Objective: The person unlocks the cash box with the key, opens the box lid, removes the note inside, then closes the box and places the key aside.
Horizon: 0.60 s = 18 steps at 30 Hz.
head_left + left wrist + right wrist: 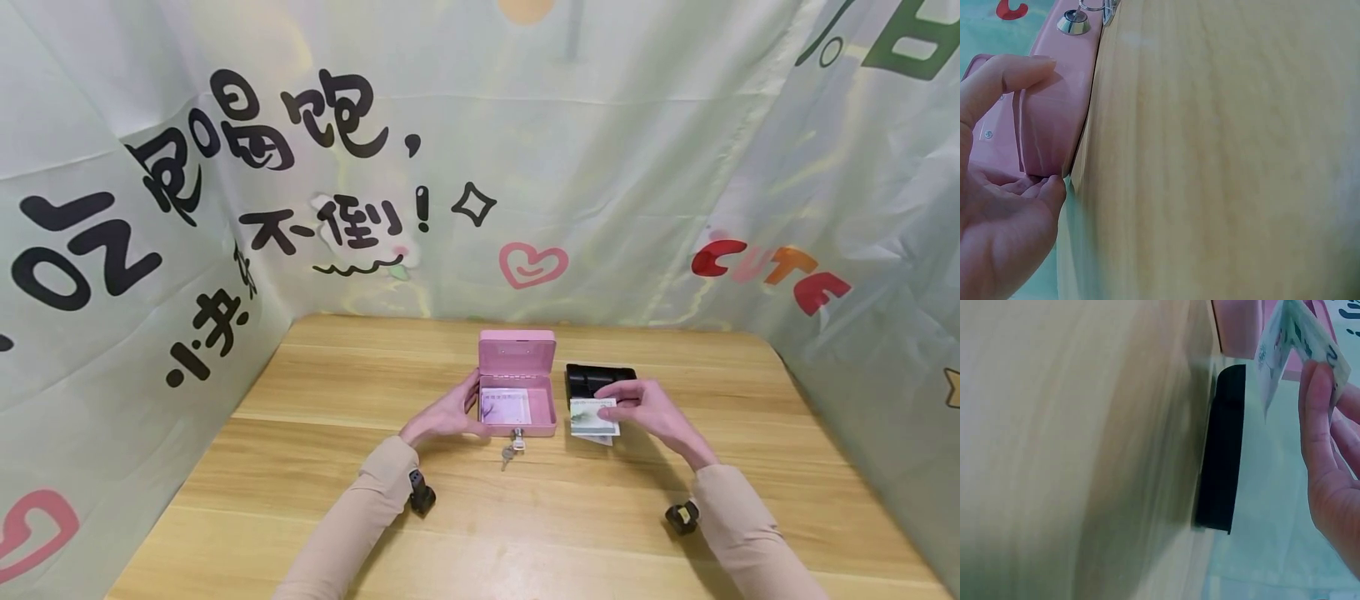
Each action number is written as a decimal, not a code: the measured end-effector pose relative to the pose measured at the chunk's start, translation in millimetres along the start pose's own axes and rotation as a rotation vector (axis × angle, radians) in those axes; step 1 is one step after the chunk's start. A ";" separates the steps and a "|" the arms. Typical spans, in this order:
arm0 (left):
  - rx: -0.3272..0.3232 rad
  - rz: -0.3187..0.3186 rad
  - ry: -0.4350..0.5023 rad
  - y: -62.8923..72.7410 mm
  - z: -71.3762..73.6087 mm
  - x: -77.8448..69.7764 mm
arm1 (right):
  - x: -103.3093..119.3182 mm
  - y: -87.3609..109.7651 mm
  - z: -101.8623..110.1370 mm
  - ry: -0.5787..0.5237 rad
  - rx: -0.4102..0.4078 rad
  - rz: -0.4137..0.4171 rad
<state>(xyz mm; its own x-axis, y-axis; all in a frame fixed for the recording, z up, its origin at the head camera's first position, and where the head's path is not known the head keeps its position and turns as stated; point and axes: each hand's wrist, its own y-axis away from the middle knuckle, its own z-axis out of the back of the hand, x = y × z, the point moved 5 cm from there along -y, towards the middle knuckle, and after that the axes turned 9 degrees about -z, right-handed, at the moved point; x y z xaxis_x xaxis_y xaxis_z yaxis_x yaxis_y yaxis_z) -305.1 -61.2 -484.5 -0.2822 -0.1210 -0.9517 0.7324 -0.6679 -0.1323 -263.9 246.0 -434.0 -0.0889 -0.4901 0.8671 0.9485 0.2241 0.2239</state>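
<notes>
Pink box (517, 360) sits mid-far on wood table (600, 533), lid up at far side, w/ purple note (512, 407) lying inside, L part. L hand (446, 413) grips box's near-L corner, thumb on front wall, fingers curled at side. R hand (652, 410) pinches folded pale-green note (588, 414) btwn thumb & fingers, off table, to R of box; its halves stand apart in R wrist view. Black case (583, 377) lies just R of box, on far side of that note. Lock (518, 439) on box front holds key, w/ keys (507, 454) hanging near side. Printed cloth (600, 167) stands L, far & R.
</notes>
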 end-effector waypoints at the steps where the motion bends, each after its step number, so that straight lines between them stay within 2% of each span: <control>1: 0.000 0.005 -0.001 0.1 0.0 0.3 | -1.3 -0.1 0.2 0.010 0.003 -0.001; 6: -0.001 0.018 -0.003 0.6 0.0 0.3 | -6.1 -0.9 0.4 0.044 0.024 -0.003; 18: -0.001 0.002 -0.004 0.8 0.1 -0.1 | -13.5 -4.9 -4.9 0.089 0.073 -0.003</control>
<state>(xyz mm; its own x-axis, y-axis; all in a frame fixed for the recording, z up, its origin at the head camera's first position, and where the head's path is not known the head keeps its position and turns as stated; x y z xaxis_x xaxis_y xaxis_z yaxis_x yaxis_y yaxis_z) -304.6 -61.9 -484.4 -0.2833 -0.1247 -0.9509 0.7338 -0.6666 -0.1312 -265.9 247.3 -449.0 -0.0609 -0.5630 0.8242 0.9232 0.2821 0.2609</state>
